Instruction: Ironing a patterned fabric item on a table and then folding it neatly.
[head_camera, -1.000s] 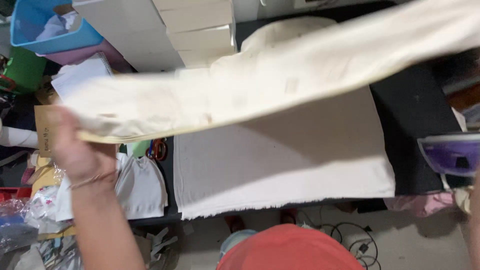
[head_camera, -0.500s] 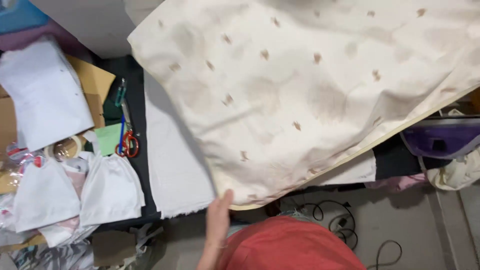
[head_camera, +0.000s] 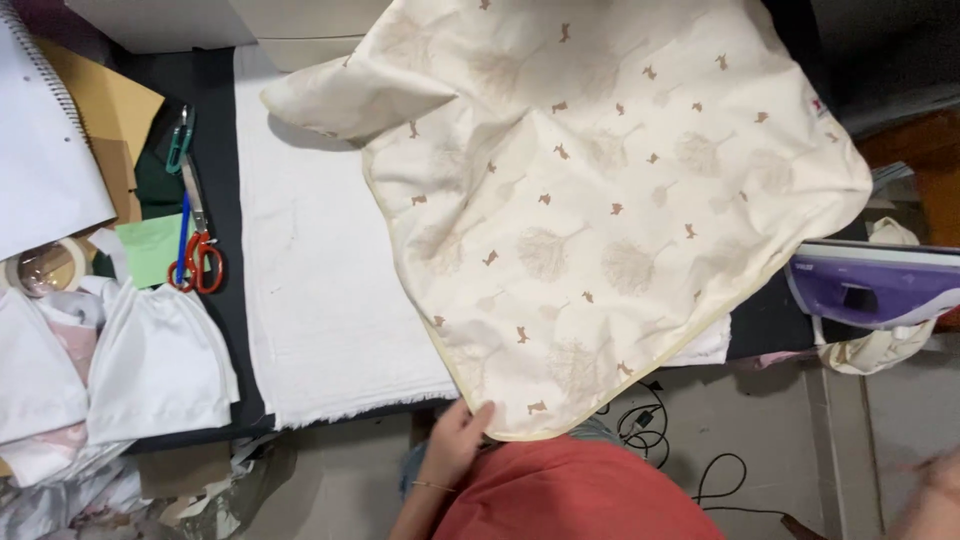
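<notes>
Cream printed cloth (head_camera: 600, 200), scattered with small brown motifs and pale trees, lies spread over the white pad (head_camera: 320, 290), its long axis running from far left to near right. The left hand (head_camera: 455, 440) pinches its near corner; the right hand (head_camera: 935, 500), a blur at the near right, shows no readable finger state.

Only label I can spot is a tiny red tag (head_camera: 818, 106) sewn at the right edge of the cream printed cloth (head_camera: 600, 200), no packages, signs or screens around.
</notes>
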